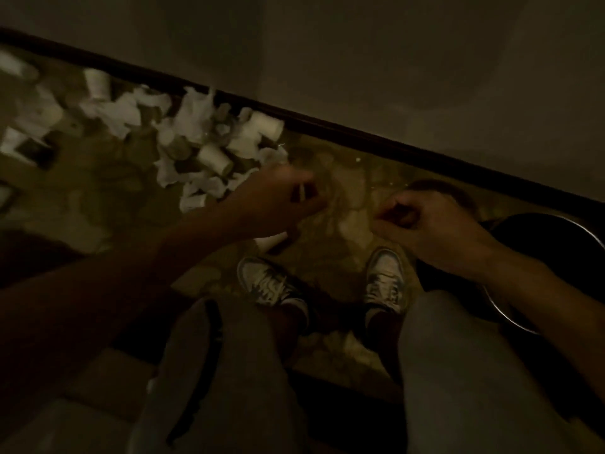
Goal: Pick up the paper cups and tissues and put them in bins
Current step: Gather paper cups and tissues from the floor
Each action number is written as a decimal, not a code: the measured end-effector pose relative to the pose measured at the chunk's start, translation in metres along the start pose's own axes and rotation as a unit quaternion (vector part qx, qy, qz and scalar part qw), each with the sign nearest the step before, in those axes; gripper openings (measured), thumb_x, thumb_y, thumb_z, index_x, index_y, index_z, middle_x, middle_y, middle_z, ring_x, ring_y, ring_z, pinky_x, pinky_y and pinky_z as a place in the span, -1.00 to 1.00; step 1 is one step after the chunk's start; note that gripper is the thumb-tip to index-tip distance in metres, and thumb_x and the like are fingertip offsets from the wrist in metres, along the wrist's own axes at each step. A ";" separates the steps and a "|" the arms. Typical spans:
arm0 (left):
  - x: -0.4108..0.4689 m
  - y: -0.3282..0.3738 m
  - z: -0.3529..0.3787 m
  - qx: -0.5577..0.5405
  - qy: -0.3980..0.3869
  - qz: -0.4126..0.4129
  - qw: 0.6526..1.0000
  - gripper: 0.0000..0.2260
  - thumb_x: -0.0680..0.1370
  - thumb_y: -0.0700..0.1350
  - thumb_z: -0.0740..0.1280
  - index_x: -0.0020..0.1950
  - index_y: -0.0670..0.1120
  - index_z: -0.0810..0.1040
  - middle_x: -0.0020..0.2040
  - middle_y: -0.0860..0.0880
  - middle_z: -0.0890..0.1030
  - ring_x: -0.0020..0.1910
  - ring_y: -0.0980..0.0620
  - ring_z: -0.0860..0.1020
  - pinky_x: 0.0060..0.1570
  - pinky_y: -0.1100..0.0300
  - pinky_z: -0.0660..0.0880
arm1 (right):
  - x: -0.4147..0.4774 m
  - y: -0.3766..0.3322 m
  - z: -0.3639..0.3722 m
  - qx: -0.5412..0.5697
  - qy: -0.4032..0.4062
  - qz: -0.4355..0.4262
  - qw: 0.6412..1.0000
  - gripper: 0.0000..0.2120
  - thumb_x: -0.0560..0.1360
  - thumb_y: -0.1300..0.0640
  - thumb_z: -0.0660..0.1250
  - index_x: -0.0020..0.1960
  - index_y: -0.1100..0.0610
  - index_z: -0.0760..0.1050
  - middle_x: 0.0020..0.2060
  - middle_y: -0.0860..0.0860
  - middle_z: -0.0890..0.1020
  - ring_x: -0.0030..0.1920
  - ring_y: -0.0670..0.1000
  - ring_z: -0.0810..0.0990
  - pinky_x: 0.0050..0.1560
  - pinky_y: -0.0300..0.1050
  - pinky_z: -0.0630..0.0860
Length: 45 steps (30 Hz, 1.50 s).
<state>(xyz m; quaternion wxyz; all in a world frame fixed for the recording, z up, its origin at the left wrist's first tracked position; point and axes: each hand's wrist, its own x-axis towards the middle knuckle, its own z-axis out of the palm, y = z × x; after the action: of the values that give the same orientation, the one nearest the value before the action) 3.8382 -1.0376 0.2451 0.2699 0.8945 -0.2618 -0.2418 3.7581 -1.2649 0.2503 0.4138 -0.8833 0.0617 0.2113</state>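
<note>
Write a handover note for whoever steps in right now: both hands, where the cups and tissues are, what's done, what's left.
Left hand: stretched toward the pile, fingers curled. A white sliver shows at them, but it is too blurred to tell what, if anything, is held.
Right hand: curled, nothing visible in it, next to the bin.
Paper cups and tissues: heaped on the floor along the baseboard.
Done: cannot tell, the bin's inside is dark.
Left: the heap is still to be binned.
</note>
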 end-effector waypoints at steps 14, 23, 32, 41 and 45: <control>-0.021 -0.246 0.150 -0.271 0.069 -0.385 0.879 -0.68 0.56 -0.02 0.38 0.29 -0.04 0.49 -0.08 0.09 0.53 -0.21 0.25 0.47 -0.31 0.35 0.37 | 0.228 0.024 0.182 -0.109 -0.258 -0.012 0.960 -0.82 0.46 0.09 0.46 0.04 0.01 0.54 -0.10 -0.12 0.59 -0.06 -0.08 0.59 -0.19 -0.34 0.46; 0.008 -0.287 0.222 -0.361 0.074 -0.401 0.839 -0.65 0.55 0.07 0.37 0.27 -0.06 0.56 0.03 0.09 0.59 -0.10 0.21 0.55 -0.22 0.39 0.46 | 0.291 0.075 0.267 -0.231 -0.320 -0.050 0.918 -0.37 0.38 0.04 0.54 0.36 0.16 0.40 0.26 0.10 0.51 0.20 0.06 0.51 0.13 0.04 0.51; 0.055 -0.317 0.223 -0.375 0.213 -0.310 0.847 -0.81 0.64 -0.03 0.24 -0.13 0.08 0.57 -0.25 0.17 0.58 -0.30 0.38 0.52 -0.30 0.44 0.37 | 0.343 0.097 0.302 -0.225 -0.373 -0.091 0.896 -0.37 0.28 -0.09 0.54 0.27 0.03 0.42 0.09 -0.04 0.55 0.03 -0.03 0.55 -0.09 -0.07 0.49; 0.094 -0.326 0.196 -0.385 0.272 -0.240 0.848 -0.78 0.65 0.02 0.21 -0.12 0.07 0.59 -0.26 0.18 0.60 -0.27 0.27 0.56 -0.25 0.33 0.43 | 0.357 0.113 0.308 -0.058 -0.262 -0.052 0.962 -0.19 0.04 -0.33 0.41 0.27 -0.19 0.37 0.09 -0.10 0.60 0.08 -0.04 0.60 0.10 0.06 0.56; 0.101 -0.346 0.174 -0.310 0.381 -0.279 0.826 -0.81 0.65 0.05 0.21 -0.03 0.03 0.56 -0.24 0.18 0.57 -0.27 0.31 0.55 -0.30 0.44 0.41 | 0.369 0.109 0.301 -0.020 -0.240 -0.061 0.969 -0.20 0.04 -0.36 0.49 0.23 -0.16 0.42 0.09 -0.17 0.59 0.10 -0.12 0.58 0.11 0.05 0.57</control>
<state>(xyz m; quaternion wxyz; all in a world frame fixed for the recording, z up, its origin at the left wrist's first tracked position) 3.9304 -0.9120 -0.1235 0.5322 0.8199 0.2107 -0.0152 3.9634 -1.0836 -0.1535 0.4107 -0.8172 -0.0981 0.3924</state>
